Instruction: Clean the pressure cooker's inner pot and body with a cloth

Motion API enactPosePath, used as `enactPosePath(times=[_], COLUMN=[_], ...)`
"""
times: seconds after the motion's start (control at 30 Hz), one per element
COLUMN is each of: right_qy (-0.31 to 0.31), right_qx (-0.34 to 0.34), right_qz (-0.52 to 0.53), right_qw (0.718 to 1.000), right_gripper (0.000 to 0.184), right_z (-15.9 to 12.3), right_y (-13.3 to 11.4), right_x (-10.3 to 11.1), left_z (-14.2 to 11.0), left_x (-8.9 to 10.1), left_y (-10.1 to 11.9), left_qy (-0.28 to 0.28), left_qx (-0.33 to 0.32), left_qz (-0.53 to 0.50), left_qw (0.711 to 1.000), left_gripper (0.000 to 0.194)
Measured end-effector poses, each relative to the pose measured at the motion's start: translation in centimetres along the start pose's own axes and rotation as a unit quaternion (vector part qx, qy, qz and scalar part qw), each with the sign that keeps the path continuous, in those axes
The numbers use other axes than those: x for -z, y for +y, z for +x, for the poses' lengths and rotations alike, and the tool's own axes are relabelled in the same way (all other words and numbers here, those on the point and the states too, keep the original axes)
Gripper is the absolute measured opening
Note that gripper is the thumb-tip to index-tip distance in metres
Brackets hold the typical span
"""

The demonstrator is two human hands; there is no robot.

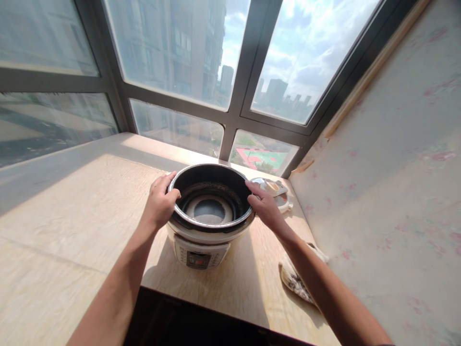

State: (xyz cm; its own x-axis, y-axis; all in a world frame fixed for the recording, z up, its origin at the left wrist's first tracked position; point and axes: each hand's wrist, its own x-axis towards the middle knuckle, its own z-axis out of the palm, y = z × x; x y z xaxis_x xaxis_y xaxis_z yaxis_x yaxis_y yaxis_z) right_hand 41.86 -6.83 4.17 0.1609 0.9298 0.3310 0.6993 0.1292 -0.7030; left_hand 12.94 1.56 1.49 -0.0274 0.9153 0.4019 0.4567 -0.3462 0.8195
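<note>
A white electric cooker [201, 252] with a small control panel on its front stands on a pale wooden counter [72, 206]. Its top is open and I look down into the dark interior with a round heating plate. My left hand [160, 202] is closed on the metal rim [212, 168] at the left side, thumb hooked over the edge. On the right side of the rim my right hand [264, 204] grips with curled fingers. The cooker's white lid [275, 190] lies on the counter just behind my right hand.
A crumpled, stained cloth [295, 278] lies on the counter under my right forearm. A papered wall [389, 192] closes the right side. Large windows [173, 53] run along the back and left. The counter's near edge drops to a dark gap [187, 322].
</note>
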Motion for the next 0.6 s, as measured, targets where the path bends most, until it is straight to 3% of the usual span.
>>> enactPosePath(times=[0.27,0.43,0.53,0.6], right_qy=[-0.014,0.002,0.013,0.022], right_qx=[0.082,0.084,0.090,0.094], right_qz=[-0.060,-0.082,-0.085,-0.086], right_qw=[0.995,0.993,0.992,0.992], right_gripper=[0.059,0.056,0.051,0.047], right_z=[-0.4,-0.6,-0.6,-0.6], right_y=[-0.8,-1.0,-0.8,-0.8], right_x=[0.3,0.1,-0.1,-0.1], left_z=[0.3,0.4,0.6,0.8], left_x=[0.8,0.8,0.7,0.8], left_y=[0.8,1.8,1.6,1.0], left_qy=[-0.027,-0.011,-0.007,-0.021], left_qx=[-0.008,0.004,0.047,0.033], left_qz=[0.017,0.004,-0.035,-0.030], left_qw=[0.999,1.000,0.998,0.999], left_gripper=[0.056,0.059,0.062,0.060])
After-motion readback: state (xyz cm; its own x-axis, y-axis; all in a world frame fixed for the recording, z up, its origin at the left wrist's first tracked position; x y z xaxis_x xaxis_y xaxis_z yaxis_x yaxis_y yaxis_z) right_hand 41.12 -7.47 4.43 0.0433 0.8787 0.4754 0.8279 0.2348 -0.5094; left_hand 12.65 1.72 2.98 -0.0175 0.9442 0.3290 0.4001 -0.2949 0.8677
